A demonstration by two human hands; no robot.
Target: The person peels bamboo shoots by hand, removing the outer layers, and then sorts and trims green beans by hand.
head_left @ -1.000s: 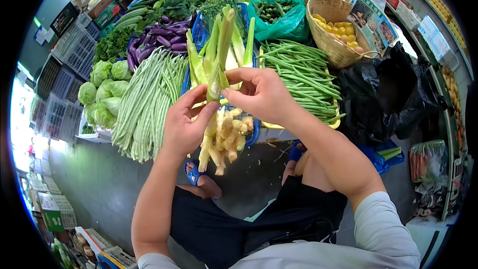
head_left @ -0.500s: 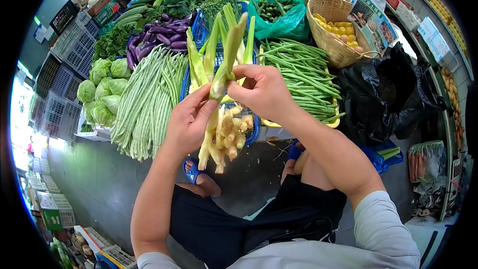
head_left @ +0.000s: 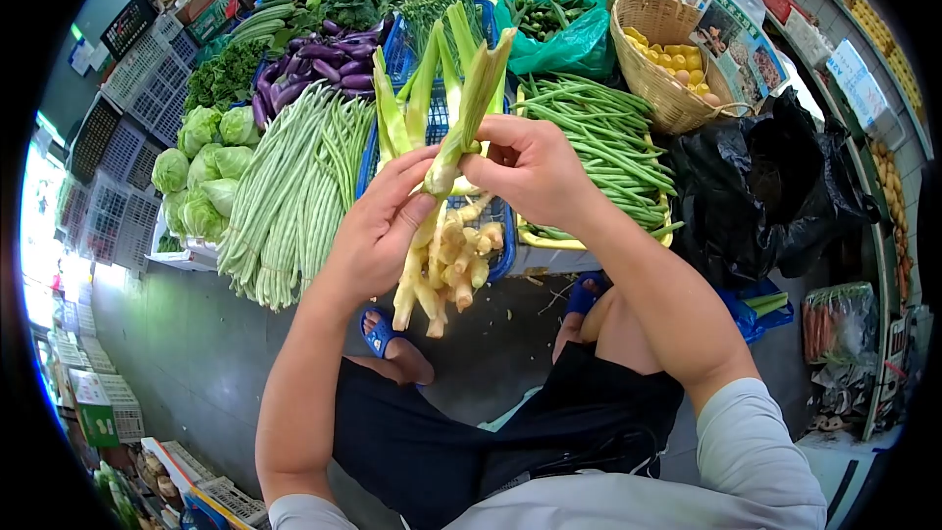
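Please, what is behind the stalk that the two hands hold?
Behind the stalk, other green stalks and part of a blue crate show. What lies directly behind the left hand and right hand is covered, so unseen.

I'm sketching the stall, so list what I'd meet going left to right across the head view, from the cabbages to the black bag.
Cabbages, pale long beans, left hand, held stalk, right hand, green beans, black bag.
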